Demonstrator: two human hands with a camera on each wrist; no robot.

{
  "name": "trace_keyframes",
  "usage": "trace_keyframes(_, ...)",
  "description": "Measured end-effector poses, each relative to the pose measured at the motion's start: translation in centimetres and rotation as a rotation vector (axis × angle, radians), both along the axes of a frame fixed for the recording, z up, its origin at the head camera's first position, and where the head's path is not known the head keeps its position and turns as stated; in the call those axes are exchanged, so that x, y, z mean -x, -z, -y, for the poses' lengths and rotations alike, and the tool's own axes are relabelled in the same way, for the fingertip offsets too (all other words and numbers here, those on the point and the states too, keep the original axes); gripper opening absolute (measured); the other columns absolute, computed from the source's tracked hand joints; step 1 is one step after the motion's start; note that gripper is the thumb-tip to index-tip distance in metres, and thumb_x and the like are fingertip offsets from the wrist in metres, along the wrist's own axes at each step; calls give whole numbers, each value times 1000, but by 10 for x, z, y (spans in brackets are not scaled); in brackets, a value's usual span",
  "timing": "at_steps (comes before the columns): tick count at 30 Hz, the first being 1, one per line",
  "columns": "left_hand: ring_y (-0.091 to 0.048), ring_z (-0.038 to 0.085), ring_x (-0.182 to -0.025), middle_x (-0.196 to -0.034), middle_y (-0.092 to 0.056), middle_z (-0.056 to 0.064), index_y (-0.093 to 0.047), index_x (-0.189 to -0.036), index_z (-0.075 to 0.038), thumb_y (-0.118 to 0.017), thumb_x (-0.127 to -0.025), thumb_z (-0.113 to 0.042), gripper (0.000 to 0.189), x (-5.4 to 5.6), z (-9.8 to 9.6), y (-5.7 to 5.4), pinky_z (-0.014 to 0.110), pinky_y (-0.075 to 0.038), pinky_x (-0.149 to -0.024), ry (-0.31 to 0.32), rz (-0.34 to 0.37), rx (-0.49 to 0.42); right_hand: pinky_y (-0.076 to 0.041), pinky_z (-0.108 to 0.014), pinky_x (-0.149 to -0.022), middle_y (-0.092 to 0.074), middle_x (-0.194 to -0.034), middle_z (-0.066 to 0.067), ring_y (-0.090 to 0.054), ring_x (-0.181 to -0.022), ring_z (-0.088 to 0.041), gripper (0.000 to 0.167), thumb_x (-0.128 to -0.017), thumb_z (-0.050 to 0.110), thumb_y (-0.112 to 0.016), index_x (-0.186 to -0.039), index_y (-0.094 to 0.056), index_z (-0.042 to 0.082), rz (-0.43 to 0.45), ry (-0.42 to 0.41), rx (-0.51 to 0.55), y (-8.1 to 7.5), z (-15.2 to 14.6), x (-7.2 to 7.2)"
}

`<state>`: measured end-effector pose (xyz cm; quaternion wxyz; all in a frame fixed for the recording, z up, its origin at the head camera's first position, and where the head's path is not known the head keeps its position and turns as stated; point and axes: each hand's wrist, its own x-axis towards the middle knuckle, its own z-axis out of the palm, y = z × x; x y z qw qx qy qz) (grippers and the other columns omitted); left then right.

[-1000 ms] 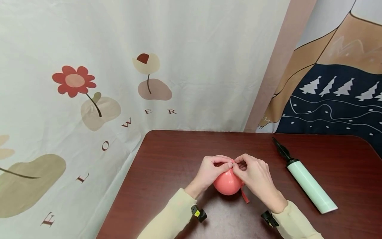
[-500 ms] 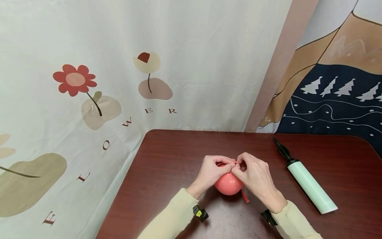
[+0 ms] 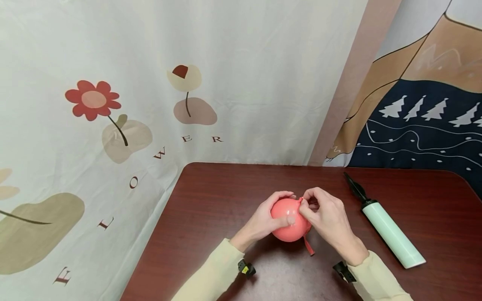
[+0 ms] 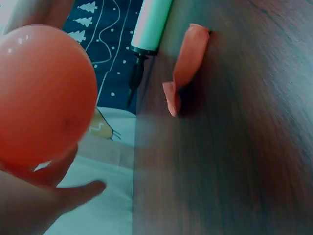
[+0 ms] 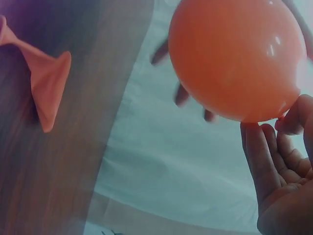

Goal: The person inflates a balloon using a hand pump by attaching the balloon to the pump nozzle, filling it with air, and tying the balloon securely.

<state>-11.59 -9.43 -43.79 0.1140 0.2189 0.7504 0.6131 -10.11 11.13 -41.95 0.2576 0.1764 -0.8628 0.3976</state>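
Observation:
A round, inflated coral-red balloon is held above the table between both hands. My left hand cups it from the left, thumb across its front and fingers spread behind it. At the balloon's upper right, my right hand pinches the short neck between thumb and index finger. Close under the hands lies a limp, uninflated red balloon, its flattened length resting on the wood. In the right wrist view the inflated balloon hides most of the left hand.
On the right of the dark red-brown table lies a pale green balloon pump with a black nozzle pointing to the back. A white printed curtain hangs behind the table, and a navy one with trees at the right.
My left hand has left the neck and spread around the balloon's side, showing more of it. My right hand keeps the neck pinched and has shifted slightly right and up.

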Motion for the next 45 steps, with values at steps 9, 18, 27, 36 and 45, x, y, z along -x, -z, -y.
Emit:
trace_keyframes(9,-64,16,-106,-124,-65,-6,-59,-139,-23,-84,-82,-32,63,-4,14,2,35,-58,-85,-74,37,76,-47,-5,-68,-63,-85,4,-64,-70,-6,19,-81,1,-73,-90,-63,13,-5,38,-28,0,-12,3)
trace_keyframes(18,-64,15,-104,-125,-65,-3,-56,-143,-17,-83,-84,-31,66,-3,11,7,33,-57,-85,-115,31,95,-57,-20,-64,-64,-87,5,-63,-72,-5,17,-84,3,-74,-94,-66,13,-3,-9,-65,7,-7,5)
trace_keyframes(27,-62,23,-111,-131,-62,4,-56,-143,-17,-80,-87,-30,62,-1,8,16,40,-57,-89,-283,60,62,-58,-45,-77,-68,-109,-2,-66,-97,-18,28,-91,12,-77,-117,-67,9,80,-21,-72,9,-9,2)
trace_keyframes(36,-61,27,-116,-133,-63,7,-59,-140,-15,-74,-93,-31,52,4,24,23,48,-55,-94,-420,75,17,-51,-52,-89,-69,-116,-6,-65,-106,-26,31,-93,13,-73,-124,-65,9,167,13,-68,14,-18,-4)
trace_keyframes(45,-59,29,-117,-131,-62,12,-57,-137,-9,-70,-97,-35,50,18,58,20,50,-52,-99,-519,46,91,-46,-52,-89,-70,-115,-7,-64,-104,-28,33,-94,14,-72,-125,-64,9,197,41,-77,23,-28,-13)
